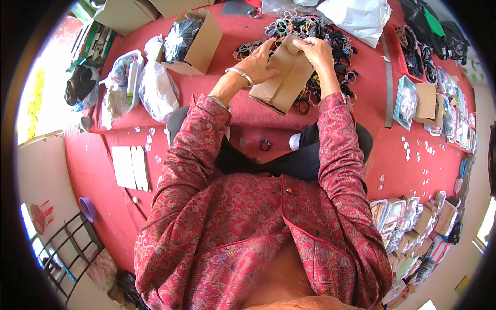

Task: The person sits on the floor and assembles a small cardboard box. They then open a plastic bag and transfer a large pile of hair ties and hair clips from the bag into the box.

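Note:
In front of me, over the near edge of the red surface, is a small brown cardboard box (283,77), tilted. My right hand (316,51) grips its top edge, thumb on the upper flap. On the box's left side, my left hand (253,70) has its fingers spread and lies against or very near the cardboard; I cannot tell if it presses on it. A bangle (243,76) circles my left wrist. Behind the box spreads a heap of hair ties (294,26), mostly dark with some multicoloured. The inside of the box is hidden.
To the left stand an open carton (206,44) with a dark bundle in plastic, a white bag (157,93) and a white tray (135,77). A red basket (408,51) and a blue basket (405,101) sit at right. One dark hair tie (266,145) lies between my legs.

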Demonstrator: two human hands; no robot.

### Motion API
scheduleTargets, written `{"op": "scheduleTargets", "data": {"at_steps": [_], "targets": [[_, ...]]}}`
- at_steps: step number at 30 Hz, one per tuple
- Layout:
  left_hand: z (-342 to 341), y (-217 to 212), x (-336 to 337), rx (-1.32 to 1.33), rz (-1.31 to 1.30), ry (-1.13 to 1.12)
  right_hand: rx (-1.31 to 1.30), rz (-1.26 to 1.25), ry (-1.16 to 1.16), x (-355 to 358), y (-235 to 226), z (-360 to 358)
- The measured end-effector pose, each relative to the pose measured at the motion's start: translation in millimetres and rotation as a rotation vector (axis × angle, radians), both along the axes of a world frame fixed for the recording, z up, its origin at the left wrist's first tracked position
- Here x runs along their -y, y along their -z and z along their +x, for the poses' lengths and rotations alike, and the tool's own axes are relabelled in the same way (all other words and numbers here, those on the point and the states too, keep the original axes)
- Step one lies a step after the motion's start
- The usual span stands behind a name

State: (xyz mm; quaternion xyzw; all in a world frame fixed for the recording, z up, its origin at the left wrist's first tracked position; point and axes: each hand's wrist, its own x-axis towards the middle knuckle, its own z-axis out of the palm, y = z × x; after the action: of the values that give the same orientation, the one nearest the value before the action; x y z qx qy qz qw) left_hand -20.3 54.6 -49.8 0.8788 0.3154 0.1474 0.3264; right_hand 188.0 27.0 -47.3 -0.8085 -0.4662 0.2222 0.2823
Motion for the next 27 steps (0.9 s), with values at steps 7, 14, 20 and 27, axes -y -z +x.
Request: {"op": "scheduleTargets", "data": {"at_steps": [7,14,20,27], "targets": [[-48.4,-0.3,70.5,-0.056,-0.407,-0.232,0.210,0.082,-0.135,-0.5,10.9,5.8],[-66.4,31.4,89.4,0.231,-0.689,-0.212,0.137,0.018,-0.177,-5.8,23.9,6.8],[-72.0,-20.8,78.4,0.347,-1.052,-0.517,0.138,-0.023,-0.090,10.1,1.4,-6.0],[-99.0,-34.8,65.9,0.343,-0.910,-0.477,0.116,0.034,-0.117,24.3,-14.1,-13.1]]}}
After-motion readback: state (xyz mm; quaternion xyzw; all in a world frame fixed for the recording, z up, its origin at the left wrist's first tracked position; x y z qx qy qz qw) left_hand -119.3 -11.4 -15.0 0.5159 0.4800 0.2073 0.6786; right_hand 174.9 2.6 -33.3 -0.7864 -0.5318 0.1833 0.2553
